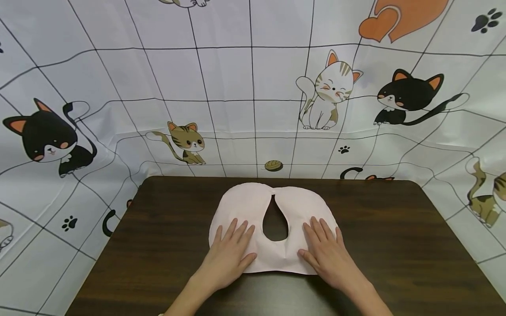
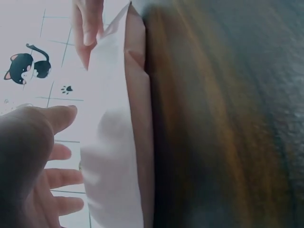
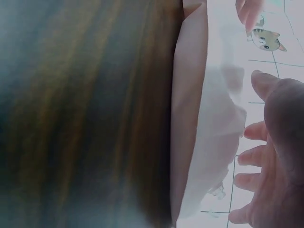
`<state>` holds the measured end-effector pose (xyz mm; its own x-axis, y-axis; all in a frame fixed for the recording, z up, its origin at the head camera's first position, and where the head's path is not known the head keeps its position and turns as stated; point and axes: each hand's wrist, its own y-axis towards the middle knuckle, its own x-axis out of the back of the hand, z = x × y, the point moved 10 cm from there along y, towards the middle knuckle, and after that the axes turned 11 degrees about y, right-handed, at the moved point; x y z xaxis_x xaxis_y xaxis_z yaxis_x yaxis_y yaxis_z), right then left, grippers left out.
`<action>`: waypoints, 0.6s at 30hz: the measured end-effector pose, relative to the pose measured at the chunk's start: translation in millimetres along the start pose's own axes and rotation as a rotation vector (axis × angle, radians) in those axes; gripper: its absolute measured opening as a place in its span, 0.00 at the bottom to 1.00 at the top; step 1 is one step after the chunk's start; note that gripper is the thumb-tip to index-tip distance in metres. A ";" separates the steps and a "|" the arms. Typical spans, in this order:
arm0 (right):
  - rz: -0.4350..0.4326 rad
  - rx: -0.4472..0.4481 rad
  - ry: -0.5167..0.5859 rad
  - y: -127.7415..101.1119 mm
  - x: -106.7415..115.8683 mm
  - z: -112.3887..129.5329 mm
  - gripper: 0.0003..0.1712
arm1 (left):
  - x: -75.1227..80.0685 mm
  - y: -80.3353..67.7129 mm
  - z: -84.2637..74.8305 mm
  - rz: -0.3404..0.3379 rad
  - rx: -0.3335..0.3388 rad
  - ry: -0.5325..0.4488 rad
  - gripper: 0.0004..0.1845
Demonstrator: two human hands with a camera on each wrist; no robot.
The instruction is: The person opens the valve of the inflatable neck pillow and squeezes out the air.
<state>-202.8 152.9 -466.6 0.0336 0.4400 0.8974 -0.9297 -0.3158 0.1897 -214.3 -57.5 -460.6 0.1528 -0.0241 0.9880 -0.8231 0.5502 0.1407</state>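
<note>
Down front, I have the left hand (image 1: 229,254) and right hand (image 1: 326,252) spread, gripping nothing, over a pale-pink, two-lobed, soft-looking cushion (image 1: 245,202) on a dark-brown, wood-grained table (image 1: 395,237); uneven pressure could crease or skew it.

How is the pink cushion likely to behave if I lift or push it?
The pink cushion probably flexes rather than staying stiff, since its surface creases below the opening. It seems unlikely to roll or tip, lying broad and flat on the table. Its two lobes may sag apart when lifted, as the opening reaches almost to the far edge.
</note>
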 end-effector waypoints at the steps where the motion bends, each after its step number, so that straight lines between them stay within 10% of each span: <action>1: 0.006 -0.007 0.006 -1.0 -0.9 -0.9 0.40 | -0.1 -0.7 0.4 -0.003 0.004 0.001 0.34; 18: -0.023 -0.077 0.017 -9.4 -11.4 -12.7 0.40 | -10.4 -2.9 4.7 -0.021 0.021 0.009 0.29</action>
<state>-199.1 161.5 -483.7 0.0495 0.4605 0.8863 -0.9542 -0.2404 0.1782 -216.2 -62.8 -471.0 0.1750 -0.0275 0.9842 -0.8307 0.5324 0.1626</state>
